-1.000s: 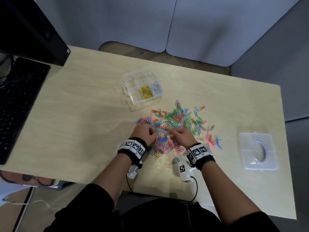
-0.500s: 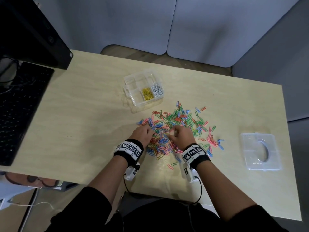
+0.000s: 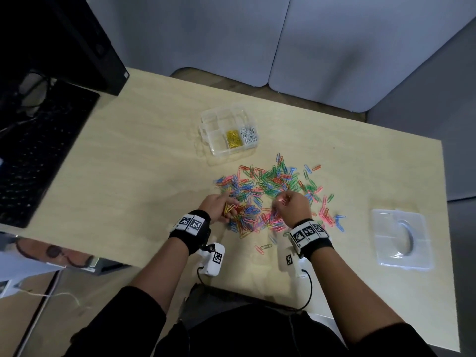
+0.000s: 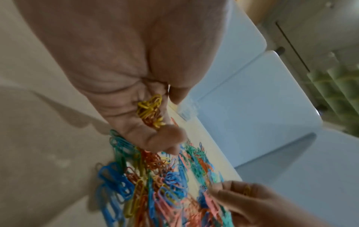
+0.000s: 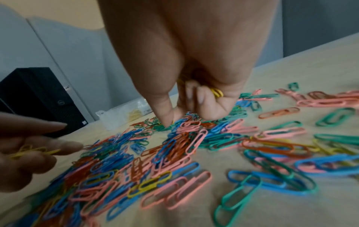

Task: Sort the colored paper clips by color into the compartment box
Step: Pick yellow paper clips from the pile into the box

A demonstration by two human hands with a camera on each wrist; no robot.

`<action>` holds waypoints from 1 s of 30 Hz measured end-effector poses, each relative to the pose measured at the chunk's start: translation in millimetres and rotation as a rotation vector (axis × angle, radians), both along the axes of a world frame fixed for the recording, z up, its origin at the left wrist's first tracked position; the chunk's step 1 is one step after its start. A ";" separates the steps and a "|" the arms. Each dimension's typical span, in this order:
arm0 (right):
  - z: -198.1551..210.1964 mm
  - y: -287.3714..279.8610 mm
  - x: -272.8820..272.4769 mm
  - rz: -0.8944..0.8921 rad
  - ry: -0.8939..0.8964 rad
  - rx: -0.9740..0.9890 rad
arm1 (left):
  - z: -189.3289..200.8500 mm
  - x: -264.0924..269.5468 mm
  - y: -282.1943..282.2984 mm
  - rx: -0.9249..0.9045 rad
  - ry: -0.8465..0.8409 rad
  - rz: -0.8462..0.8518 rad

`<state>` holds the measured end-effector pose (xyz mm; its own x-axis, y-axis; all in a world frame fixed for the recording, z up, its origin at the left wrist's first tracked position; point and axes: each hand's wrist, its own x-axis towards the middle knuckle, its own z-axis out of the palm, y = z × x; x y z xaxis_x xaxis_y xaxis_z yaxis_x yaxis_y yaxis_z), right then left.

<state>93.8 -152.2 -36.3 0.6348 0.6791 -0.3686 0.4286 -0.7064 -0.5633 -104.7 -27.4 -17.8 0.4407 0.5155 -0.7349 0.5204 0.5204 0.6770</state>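
Observation:
A loose pile of paper clips (image 3: 270, 186) in blue, green, pink, red and yellow lies mid-table. My left hand (image 3: 226, 203) is at the pile's left edge, palm turned up, fingers curled round a bunch of yellow clips (image 4: 150, 111). At the pile's near middle, my right hand (image 3: 280, 202) pinches down into the clips with thumb and forefinger (image 5: 170, 119). Its other fingers are curled round a few yellow clips (image 5: 216, 92). The clear compartment box (image 3: 213, 117) stands beyond the pile. It holds yellow clips (image 3: 234, 139) in one cell and white clips (image 3: 248, 135) in the cell beside it.
The box's clear lid (image 3: 401, 238) lies near the table's right edge. A black keyboard (image 3: 33, 155) and a black computer tower (image 3: 85, 42) take up the far left. Grey partition panels (image 3: 334, 47) stand behind the table.
My left hand has turned its palm up at the pile's left edge, showing the yellow clips. My right hand has shifted a little further into the pile.

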 end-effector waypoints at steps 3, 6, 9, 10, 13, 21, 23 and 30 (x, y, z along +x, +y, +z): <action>6.5 2.0 -4.0 0.004 0.136 0.016 | 8.3 -2.4 -2.8 -0.190 -0.081 0.158; 13.1 3.2 -17.1 -0.222 0.769 0.257 | 9.7 -7.2 -8.4 -0.222 -0.081 0.202; 26.7 5.0 -26.0 -0.355 1.153 0.430 | 7.7 -13.1 -13.1 -0.231 -0.032 0.245; 32.0 4.5 -27.6 -0.336 1.206 0.453 | 7.3 -15.2 -15.0 -0.246 -0.033 0.258; 44.1 -0.6 -31.2 -0.268 1.320 0.530 | 5.1 -20.4 -22.5 -0.231 -0.028 0.181; 53.5 -2.6 -33.8 -0.278 1.061 0.450 | 9.2 -7.7 -10.4 0.077 -0.004 -0.366; 46.1 -3.5 -36.8 -0.309 0.882 0.376 | 7.2 -3.3 -4.3 0.100 -0.008 -0.438; 20.3 -11.3 -66.5 -0.389 0.709 0.263 | -4.2 -12.8 20.4 0.301 -0.062 -0.594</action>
<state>27.3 -163.5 -16.0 0.5190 0.5800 -0.6279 -0.3341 -0.5385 -0.7736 -117.5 -7.0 -22.0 0.7494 0.3513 -0.5612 0.6159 -0.0590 0.7856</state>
